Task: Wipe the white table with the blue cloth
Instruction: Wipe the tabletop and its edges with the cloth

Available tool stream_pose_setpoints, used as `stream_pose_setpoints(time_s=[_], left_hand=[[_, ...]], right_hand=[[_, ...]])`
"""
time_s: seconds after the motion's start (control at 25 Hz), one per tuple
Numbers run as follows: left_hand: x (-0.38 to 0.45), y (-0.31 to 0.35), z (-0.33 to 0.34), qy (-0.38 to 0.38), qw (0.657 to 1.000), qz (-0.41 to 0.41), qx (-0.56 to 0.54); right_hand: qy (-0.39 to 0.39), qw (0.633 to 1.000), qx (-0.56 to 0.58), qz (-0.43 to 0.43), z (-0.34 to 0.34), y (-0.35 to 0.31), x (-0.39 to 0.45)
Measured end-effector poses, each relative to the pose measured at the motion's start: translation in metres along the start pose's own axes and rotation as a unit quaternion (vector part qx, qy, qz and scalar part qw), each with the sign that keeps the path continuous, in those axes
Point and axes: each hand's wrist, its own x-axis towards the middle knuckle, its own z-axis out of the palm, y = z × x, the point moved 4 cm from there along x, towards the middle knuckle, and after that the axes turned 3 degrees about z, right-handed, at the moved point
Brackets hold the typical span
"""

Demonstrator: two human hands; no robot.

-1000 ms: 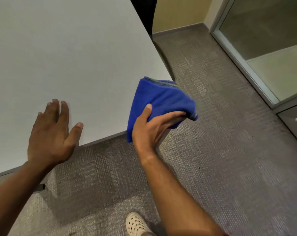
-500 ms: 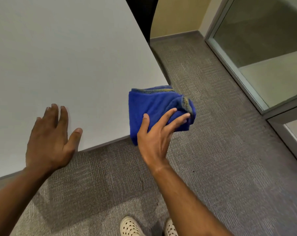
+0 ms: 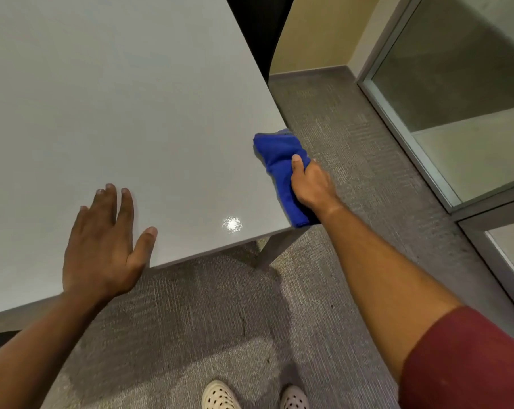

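1. The white table (image 3: 117,113) fills the upper left of the view, its near right corner pointing toward the person, with a small bright glare spot close to that corner.
2. The blue cloth (image 3: 279,160) lies bunched along the table's right edge, just back from the near corner — part of it sits on the tabletop and part hangs over the side.
3. The right hand (image 3: 312,184) grips the cloth from the outer side of the edge: the thumb presses down on top of the fabric, while the other fingers are hidden behind the cloth and the edge, so how far they curl under I cannot tell.
4. Relative to that grip, most of the cloth sticks out ahead of the thumb toward the far end of the table, and a shorter fold trails back under the wrist toward the corner.
5. The left hand (image 3: 105,243) rests flat on the tabletop near the front edge, fingers spread apart and holding nothing — it is well apart from the cloth.
6. A dark red sleeve (image 3: 471,364) covers the right upper arm at the lower right.
7. Below the table, two pale perforated shoes (image 3: 220,397) stand on grey carpet (image 3: 353,143).
8. A glass partition (image 3: 456,84) in a metal frame runs along the right side.
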Motion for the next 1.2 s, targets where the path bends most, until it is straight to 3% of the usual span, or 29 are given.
stream_pose_setpoints(time_s=[0.24, 0.4, 0.64, 0.88, 1.2], left_hand=[[-0.001, 0.000, -0.001, -0.015, 1.000, -0.006, -0.005], [0.001, -0.003, -0.001, -0.031, 0.999, -0.011, -0.027], [0.013, 0.000, 0.004, -0.031, 0.998, -0.048, -0.040], [0.070, 0.001, 0.003, -0.022, 0.997, -0.067, -0.029], [0.143, -0.008, 0.002, 0.001, 0.992, -0.128, -0.014]], right_hand=[[-0.005, 0.992, -0.057, -0.113, 0.004, 0.004, -0.028], [0.008, 0.988, -0.071, -0.139, 0.007, 0.002, -0.018], [-0.039, 0.984, -0.030, -0.169, 0.011, -0.035, 0.035], [-0.077, 0.963, -0.024, -0.258, 0.011, -0.036, 0.041], [-0.068, 0.958, -0.021, -0.277, 0.022, -0.090, 0.108]])
